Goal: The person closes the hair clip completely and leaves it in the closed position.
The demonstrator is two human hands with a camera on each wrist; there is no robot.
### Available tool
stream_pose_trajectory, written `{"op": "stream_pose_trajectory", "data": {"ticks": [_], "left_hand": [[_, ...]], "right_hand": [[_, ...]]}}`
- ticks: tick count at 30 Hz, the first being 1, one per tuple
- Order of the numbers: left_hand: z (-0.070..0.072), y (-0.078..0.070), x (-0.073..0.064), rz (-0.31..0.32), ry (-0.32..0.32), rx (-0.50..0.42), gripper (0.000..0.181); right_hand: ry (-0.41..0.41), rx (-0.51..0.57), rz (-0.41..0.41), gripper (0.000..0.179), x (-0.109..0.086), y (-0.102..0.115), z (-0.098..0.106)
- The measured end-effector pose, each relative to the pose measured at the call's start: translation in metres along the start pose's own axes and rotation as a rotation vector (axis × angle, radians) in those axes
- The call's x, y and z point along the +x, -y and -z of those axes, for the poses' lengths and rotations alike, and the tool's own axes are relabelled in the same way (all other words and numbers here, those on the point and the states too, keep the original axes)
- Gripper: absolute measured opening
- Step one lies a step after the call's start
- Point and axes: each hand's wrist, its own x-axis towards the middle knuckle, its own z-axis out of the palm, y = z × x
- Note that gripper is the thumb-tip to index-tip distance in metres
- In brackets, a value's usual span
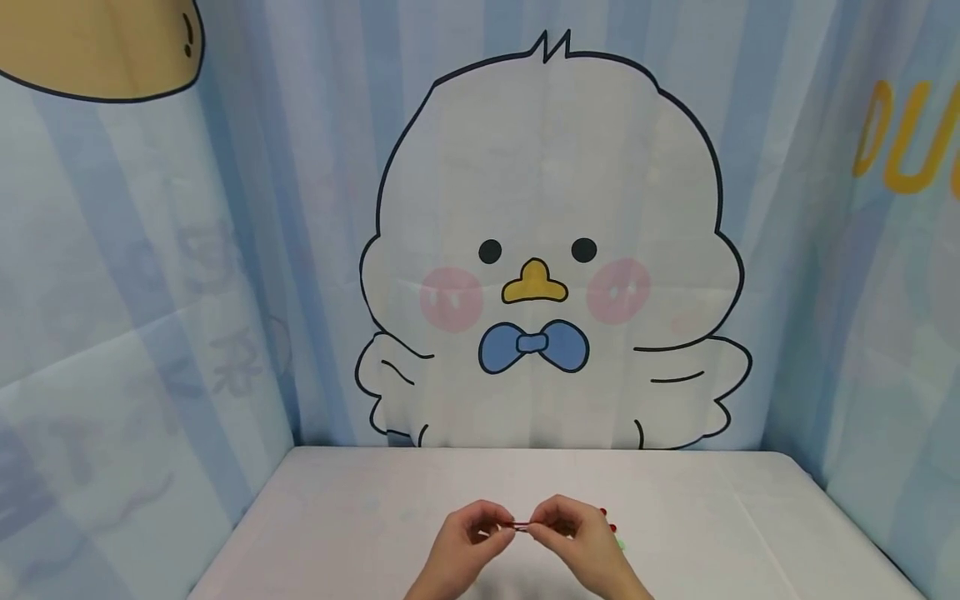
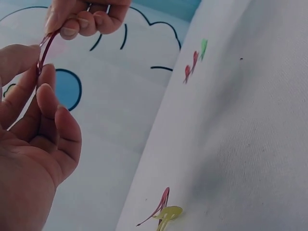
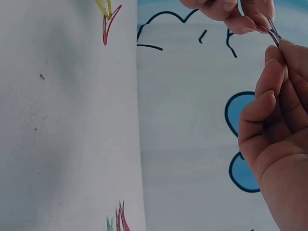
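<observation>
A slim red hair clip (image 1: 521, 525) is stretched between the two hands above the table. My left hand (image 1: 467, 542) pinches one end of it between thumb and fingers. At the other end, my right hand (image 1: 576, 542) pinches it the same way. The left wrist view shows the hair clip (image 2: 44, 54) as a narrow loop between the fingertips, its ends covered by them. In the right wrist view the hair clip (image 3: 273, 33) is partly hidden behind the fingers.
Two red clips (image 2: 195, 62) and a green clip (image 2: 204, 48) lie on the white table (image 1: 360, 508), right of the hands. On the left side lie a red clip (image 3: 106, 33) and a yellow clip (image 3: 103, 8). A curtain with a cartoon bird (image 1: 540, 167) hangs behind.
</observation>
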Motion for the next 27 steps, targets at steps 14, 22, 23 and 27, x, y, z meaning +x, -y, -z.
{"op": "stream_pose_trajectory", "data": {"ticks": [14, 22, 23, 27], "left_hand": [[-0.004, 0.004, 0.001, -0.006, -0.067, -0.002, 0.01], [-0.009, 0.001, 0.001, -0.046, -0.15, 0.063, 0.005], [-0.01, 0.001, 0.001, -0.051, -0.161, 0.083, 0.007], [-0.011, 0.004, 0.003, -0.049, -0.169, 0.105, 0.004]], "right_hand": [[-0.036, -0.035, -0.073, 0.009, 0.0, 0.002, -0.003], [-0.094, -0.056, -0.128, 0.011, 0.002, 0.0, -0.008], [-0.098, -0.06, -0.135, 0.01, 0.002, -0.001, -0.008], [-0.095, -0.08, -0.133, 0.01, 0.003, -0.002, -0.008]]}}
